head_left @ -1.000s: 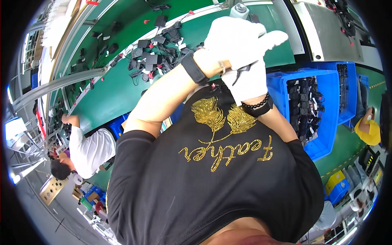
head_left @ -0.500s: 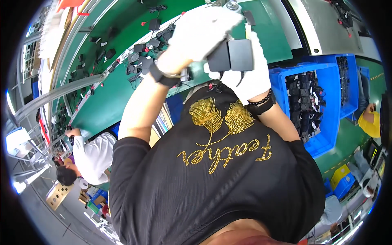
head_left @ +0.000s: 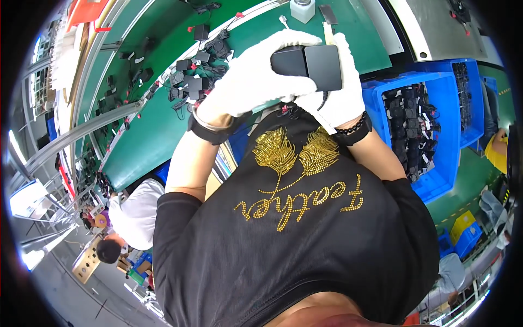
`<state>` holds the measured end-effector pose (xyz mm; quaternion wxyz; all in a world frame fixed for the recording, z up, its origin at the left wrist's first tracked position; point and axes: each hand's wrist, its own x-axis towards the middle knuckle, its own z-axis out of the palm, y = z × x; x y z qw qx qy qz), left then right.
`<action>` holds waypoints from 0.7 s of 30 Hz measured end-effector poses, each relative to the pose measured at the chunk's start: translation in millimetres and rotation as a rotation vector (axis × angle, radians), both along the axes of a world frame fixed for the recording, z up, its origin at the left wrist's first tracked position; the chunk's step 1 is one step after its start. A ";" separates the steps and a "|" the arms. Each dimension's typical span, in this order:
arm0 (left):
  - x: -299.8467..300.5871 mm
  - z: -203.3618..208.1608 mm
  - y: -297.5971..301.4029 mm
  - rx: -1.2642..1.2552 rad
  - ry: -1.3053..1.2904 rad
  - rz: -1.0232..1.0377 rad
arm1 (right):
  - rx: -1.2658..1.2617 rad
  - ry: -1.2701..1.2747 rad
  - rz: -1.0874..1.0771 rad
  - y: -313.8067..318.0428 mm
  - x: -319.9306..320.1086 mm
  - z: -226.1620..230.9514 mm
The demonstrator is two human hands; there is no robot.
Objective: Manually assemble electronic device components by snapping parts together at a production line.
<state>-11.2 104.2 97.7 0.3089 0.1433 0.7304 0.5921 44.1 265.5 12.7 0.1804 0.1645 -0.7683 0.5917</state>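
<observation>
Left hand (head_left: 256, 76) is gripping one black adapter (head_left: 289, 61), right hand (head_left: 348, 90) a second adapter (head_left: 323, 67); both are hovering side by side over green table (head_left: 136, 144), near edge. One bottle (head_left: 303, 11) is standing toward far edge.

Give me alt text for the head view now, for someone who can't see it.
White-gloved left hand and right hand hold two black boxes side by side over a green bench. Corded black devices lie heaped to the left; a blue bin stands at right.
</observation>
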 end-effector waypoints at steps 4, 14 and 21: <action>1.4 -1.3 4.8 0.038 -0.044 0.014 | -0.567 -0.416 0.091 1.6 1.8 1.2; 3.4 -17.2 24.2 -0.101 0.236 0.157 | 0.015 0.055 -0.110 3.1 6.1 -11.8; -5.7 -19.0 13.6 0.051 0.205 0.104 | -0.106 -0.096 0.004 1.0 4.3 -13.0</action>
